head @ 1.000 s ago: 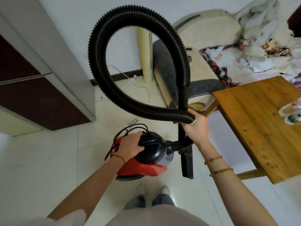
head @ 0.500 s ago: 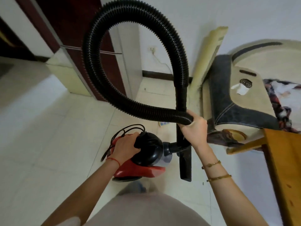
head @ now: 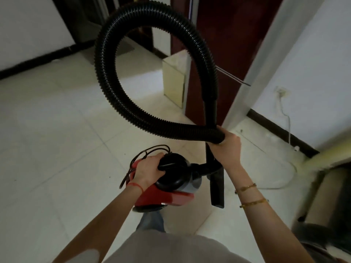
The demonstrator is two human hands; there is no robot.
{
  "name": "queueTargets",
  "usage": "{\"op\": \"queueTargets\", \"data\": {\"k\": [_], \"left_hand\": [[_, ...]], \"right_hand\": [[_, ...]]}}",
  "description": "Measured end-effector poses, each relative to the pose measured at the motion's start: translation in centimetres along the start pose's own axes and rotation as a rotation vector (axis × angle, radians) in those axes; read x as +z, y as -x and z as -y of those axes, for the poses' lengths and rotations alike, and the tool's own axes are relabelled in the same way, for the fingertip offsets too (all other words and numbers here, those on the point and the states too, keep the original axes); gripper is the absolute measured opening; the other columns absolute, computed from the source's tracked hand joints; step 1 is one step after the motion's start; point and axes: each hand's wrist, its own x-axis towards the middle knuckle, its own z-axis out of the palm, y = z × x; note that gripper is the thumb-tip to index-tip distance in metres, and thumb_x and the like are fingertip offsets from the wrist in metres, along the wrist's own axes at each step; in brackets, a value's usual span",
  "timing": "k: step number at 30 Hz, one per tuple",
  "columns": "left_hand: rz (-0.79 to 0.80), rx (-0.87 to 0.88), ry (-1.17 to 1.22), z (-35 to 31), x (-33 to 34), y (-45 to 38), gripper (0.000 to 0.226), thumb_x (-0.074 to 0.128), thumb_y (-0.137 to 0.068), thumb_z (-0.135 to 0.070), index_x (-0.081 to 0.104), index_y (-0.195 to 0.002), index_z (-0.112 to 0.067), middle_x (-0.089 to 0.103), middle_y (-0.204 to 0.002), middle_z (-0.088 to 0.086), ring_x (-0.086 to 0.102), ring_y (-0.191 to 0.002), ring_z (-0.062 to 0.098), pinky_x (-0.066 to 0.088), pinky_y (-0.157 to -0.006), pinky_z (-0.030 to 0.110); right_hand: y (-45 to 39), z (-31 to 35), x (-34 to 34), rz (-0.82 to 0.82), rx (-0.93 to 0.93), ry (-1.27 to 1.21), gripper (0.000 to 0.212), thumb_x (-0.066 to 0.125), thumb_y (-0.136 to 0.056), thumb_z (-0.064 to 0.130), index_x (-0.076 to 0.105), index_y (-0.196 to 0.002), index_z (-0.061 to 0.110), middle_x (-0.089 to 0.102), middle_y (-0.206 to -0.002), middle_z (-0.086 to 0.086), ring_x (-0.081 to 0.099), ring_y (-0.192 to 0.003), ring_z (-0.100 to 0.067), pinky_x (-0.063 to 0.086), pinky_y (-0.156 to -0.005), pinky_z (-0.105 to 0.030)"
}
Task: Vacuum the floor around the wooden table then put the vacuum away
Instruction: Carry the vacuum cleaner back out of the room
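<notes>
A small red and black vacuum [head: 171,194] hangs off the floor in front of me. My left hand [head: 148,168] grips its black top handle, with the coiled power cord [head: 133,164] bunched under the fingers. The ribbed black hose [head: 106,76] loops up in a big circle. My right hand [head: 226,147] clasps the hose end together with the straight black wand [head: 210,111]. The flat nozzle [head: 217,188] hangs below that hand. The wooden table is out of view.
White tiled floor [head: 57,149] stretches left and ahead. A dark red door [head: 224,44] and a white frame post [head: 266,59] stand right of centre. A pale box [head: 174,82] sits by the door. A wall cable [head: 284,114] and sofa edge [head: 322,196] lie at right.
The view has swung left, away from the table and sofa, toward the doorway and open floor. Both hands keep the same grip on the vacuum, which travels with me.
</notes>
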Motion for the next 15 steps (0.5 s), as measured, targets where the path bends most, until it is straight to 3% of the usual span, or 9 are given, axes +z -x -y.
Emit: {"op": "queueTargets", "data": {"k": [3, 6, 15], "left_hand": [[-0.052, -0.078, 0.003, 5.3, -3.2, -2.2, 0.044, 0.063, -0.080, -0.024, 0.052, -0.123, -0.026, 0.068, -0.100, -0.004, 0.065, -0.093, 0.018, 0.044, -0.067, 0.024], [-0.093, -0.142, -0.023, 10.5, -6.6, -4.4, 0.042, 0.063, -0.080, -0.025, 0.051, -0.121, -0.025, 0.067, -0.101, -0.004, 0.065, -0.094, 0.018, 0.044, -0.068, 0.024], [-0.210, -0.323, 0.007, 24.8, -14.9, -10.7, 0.041, 0.065, -0.075, -0.025, 0.054, -0.114, -0.025, 0.068, -0.095, -0.004, 0.066, -0.089, 0.019, 0.050, -0.072, 0.028]], "right_hand": [[-4.7, 3.9, 5.5, 0.101, -0.060, -0.026, 0.044, 0.077, -0.075, 0.014, 0.067, -0.118, 0.017, 0.074, -0.090, -0.002, 0.066, -0.079, -0.012, 0.052, -0.071, -0.025], [-9.1, 7.9, 10.9, 0.170, -0.103, -0.036, 0.042, 0.076, -0.076, 0.014, 0.067, -0.117, 0.017, 0.073, -0.086, -0.002, 0.062, -0.074, -0.010, 0.056, -0.071, -0.029], [-20.1, 18.6, 25.8, 0.282, -0.253, -0.108, 0.043, 0.076, -0.076, 0.013, 0.067, -0.118, 0.016, 0.074, -0.090, -0.007, 0.067, -0.082, -0.021, 0.051, -0.071, -0.028]]}}
